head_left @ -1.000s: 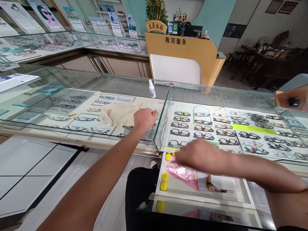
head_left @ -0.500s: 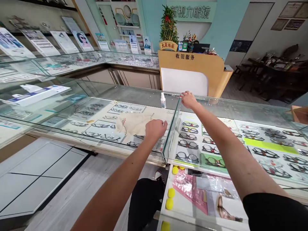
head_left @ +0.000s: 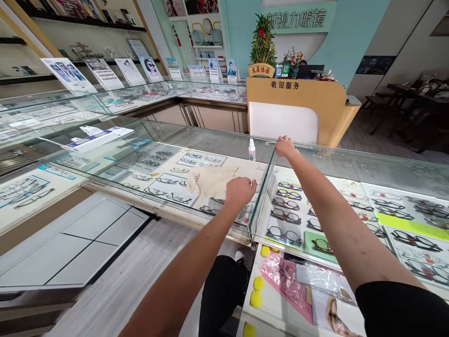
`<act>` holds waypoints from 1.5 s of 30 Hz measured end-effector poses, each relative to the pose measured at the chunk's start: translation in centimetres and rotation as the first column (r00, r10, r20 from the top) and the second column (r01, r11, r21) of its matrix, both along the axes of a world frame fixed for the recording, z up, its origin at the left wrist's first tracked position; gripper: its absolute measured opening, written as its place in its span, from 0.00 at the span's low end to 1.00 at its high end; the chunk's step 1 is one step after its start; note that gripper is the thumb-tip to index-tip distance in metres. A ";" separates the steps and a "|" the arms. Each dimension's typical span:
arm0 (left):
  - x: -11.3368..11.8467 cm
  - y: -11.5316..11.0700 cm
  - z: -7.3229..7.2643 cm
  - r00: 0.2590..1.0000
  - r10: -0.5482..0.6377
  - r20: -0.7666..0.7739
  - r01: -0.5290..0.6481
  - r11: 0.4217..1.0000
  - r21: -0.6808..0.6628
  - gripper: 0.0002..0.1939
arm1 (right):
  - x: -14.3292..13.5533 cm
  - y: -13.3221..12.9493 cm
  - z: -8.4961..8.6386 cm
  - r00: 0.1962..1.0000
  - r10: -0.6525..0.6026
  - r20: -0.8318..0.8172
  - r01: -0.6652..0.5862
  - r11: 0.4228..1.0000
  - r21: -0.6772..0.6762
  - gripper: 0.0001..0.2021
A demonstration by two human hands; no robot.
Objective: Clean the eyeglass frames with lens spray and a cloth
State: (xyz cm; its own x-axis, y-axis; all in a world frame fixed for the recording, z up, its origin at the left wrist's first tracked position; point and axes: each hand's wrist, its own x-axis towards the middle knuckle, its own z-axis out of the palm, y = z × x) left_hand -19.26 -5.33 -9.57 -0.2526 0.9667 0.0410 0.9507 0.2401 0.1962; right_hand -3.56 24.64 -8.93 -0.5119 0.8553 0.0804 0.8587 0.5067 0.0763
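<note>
My left hand (head_left: pixel 240 192) is above the glass counter top, its fingers curled and thumb towards the right; whatever may be in them is hidden. Just left of it a cream cloth (head_left: pixel 212 181) lies on the glass. At the counter's far edge is my right hand (head_left: pixel 285 146), fingers bent down, near the glass joint. Beside its fingertips shows a thin, pale, wire-like thing (head_left: pixel 270 143), too small to name; whether the fingers grip it is unclear. A white spray bottle (head_left: pixel 251 150) stands upright to the left of that hand.
Under the glass lie many eyeglasses (head_left: pixel 286 215) in rows. An open drawer (head_left: pixel 250 312) with a pink packet (head_left: pixel 287 285) juts out below on the right. A white-and-blue box (head_left: pixel 100 139) rests on the counter at left. A wooden cashier desk (head_left: pixel 294 96) stands beyond.
The view has turned a little left, so the scene sits further right. Both hands keep nearly the same places over the counter; the cloth and bottle have stayed put.
</note>
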 end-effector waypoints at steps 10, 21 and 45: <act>-0.1 0.5 -0.5 0.999 -0.010 -0.032 0.012 0.999 0.044 0.31 | 10.2 -9.3 0.8 0.999 0.022 0.024 -0.022 0.999 -0.036 0.25; 0.3 0.7 -0.2 0.998 -0.006 -0.063 0.008 0.999 0.045 0.32 | 20.5 -21.4 1.4 0.988 0.137 0.074 -0.138 0.990 0.016 0.25; 0.0 0.8 -0.2 0.998 0.009 -0.061 -0.007 0.999 0.036 0.30 | 16.7 -43.8 -4.8 0.937 0.084 -0.338 -0.244 0.851 -0.465 0.30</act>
